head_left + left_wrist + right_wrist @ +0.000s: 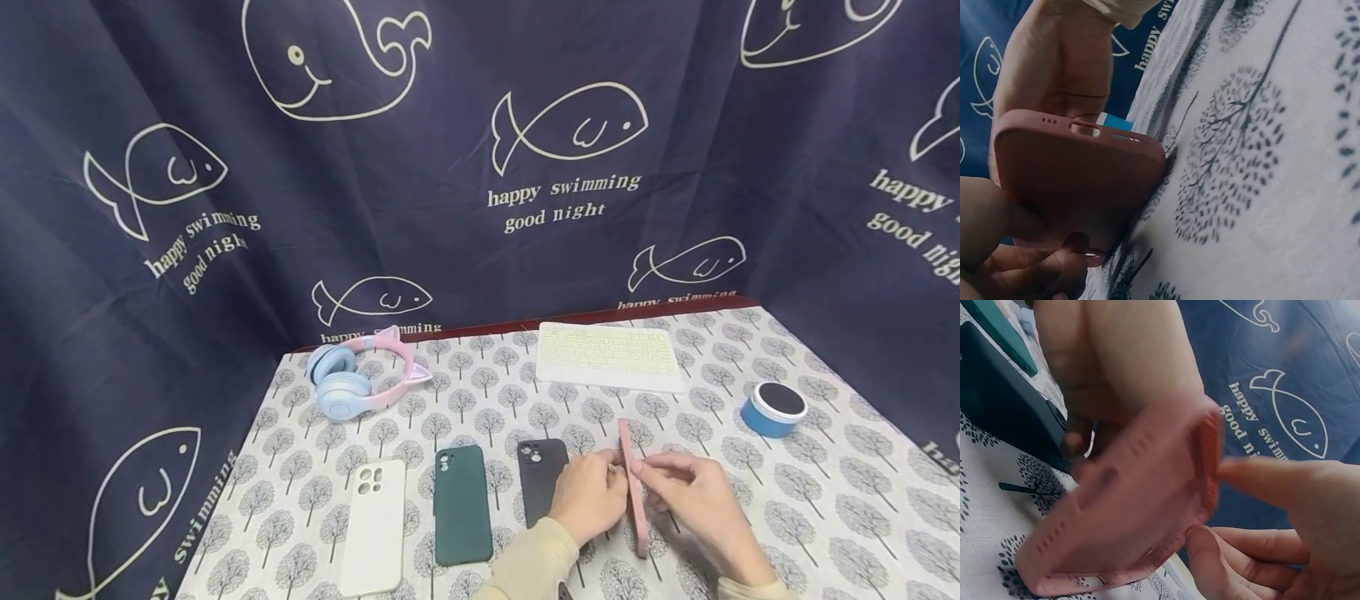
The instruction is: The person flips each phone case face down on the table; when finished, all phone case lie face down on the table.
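A pink phone case stands on its long edge above the tabletop, between my two hands. My left hand grips it from the left, and in the left wrist view its thumb and fingers lie against the case's back. From the right, my right hand pinches the side rim. The right wrist view shows the hollow inside of the case, slightly blurred. Partly covered by my left hand and sleeve is a black phone case.
Left of the black case lie a dark green phone case and a white one. Pink-and-blue cat-ear headphones sit at the back left. A white keyboard is at the back, and a blue round object with a black top stands right.
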Motion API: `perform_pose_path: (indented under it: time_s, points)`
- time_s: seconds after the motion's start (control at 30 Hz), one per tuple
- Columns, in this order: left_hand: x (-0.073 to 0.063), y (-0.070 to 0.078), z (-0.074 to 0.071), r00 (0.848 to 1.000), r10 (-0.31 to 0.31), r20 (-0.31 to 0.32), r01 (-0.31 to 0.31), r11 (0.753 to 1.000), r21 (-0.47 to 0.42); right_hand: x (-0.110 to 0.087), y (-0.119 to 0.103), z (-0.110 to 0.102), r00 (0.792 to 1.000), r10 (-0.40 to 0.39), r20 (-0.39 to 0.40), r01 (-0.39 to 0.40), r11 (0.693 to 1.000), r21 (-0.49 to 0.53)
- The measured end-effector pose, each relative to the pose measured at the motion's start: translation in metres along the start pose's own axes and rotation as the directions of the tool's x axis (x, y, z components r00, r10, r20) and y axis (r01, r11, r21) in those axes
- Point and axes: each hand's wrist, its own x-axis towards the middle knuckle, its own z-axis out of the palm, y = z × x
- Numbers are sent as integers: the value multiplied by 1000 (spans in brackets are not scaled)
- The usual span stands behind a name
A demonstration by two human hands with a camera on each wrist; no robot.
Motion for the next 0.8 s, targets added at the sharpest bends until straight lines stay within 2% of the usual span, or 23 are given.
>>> perform_pose_path:
  time_s: [0.23,0.53,0.67,0.8]
  points:
    - [-2,2,2,1000,-1,11,1,1000,2,-3,-4,1,1000,-28,6,28,1000,6]
    - [1,-1,3,998,-51,43,51,999,0,-4,-2,-8,997,60,-39,-58,997,47]
    - [2,-2,4,994,-89,60,97,984,-147,-3,-2,-13,998,14,-66,-16,1000,-25]
    - [3,-2,0,994,-106,34,111,936,-333,-3,-1,-17,997,-13,-72,7,996,-94]
